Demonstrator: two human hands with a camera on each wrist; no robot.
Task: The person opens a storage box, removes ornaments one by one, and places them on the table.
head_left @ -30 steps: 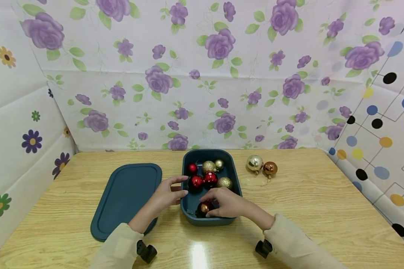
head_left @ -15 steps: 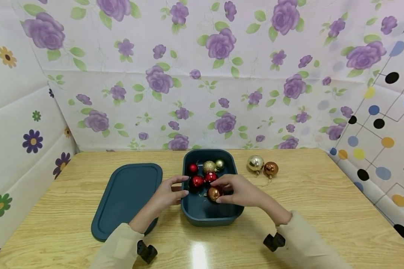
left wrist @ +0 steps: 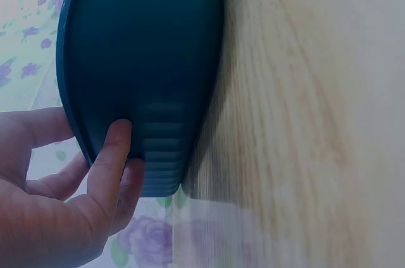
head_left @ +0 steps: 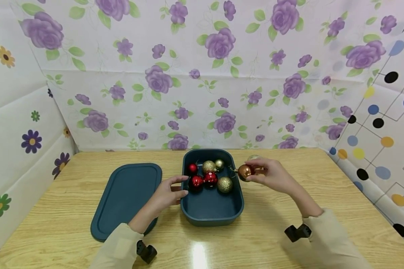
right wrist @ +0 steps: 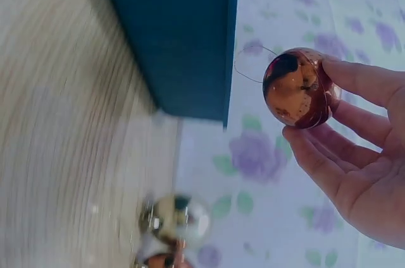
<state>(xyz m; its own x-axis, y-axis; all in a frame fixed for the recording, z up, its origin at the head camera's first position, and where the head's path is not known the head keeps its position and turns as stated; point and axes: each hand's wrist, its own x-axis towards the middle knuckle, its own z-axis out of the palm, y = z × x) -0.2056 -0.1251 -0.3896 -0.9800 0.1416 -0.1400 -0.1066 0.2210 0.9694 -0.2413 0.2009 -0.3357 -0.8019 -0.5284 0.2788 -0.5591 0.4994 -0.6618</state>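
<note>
My right hand (head_left: pixel 272 175) pinches a shiny copper Christmas ball (head_left: pixel 244 172) between thumb and fingers. It is raised just beyond the right rim of a dark teal box (head_left: pixel 208 221); in the right wrist view the ball's thin hanging loop (right wrist: pixel 249 64) points at the box wall. With my left hand (head_left: pixel 168 192) I grip the box's left rim, fingers on the outer wall (left wrist: pixel 139 47). Inside the box lie red balls (head_left: pixel 210 179), glittery gold balls (head_left: pixel 225 184) and a small plain gold ball (head_left: pixel 219 164), mostly toward the back.
A matching teal lid (head_left: pixel 128 198) lies flat on the wooden table, left of the box. On the right side, a large pale gold ball (right wrist: pixel 180 217) and another copper ball (right wrist: pixel 158 260) rest on the table, mostly hidden behind my right hand in the head view. Flowered sheeting (head_left: pixel 158 80) closes off the back.
My right hand has lifted the copper ball from the box's front part and carried it right, past the right rim. The left hand has stayed at the left rim.
</note>
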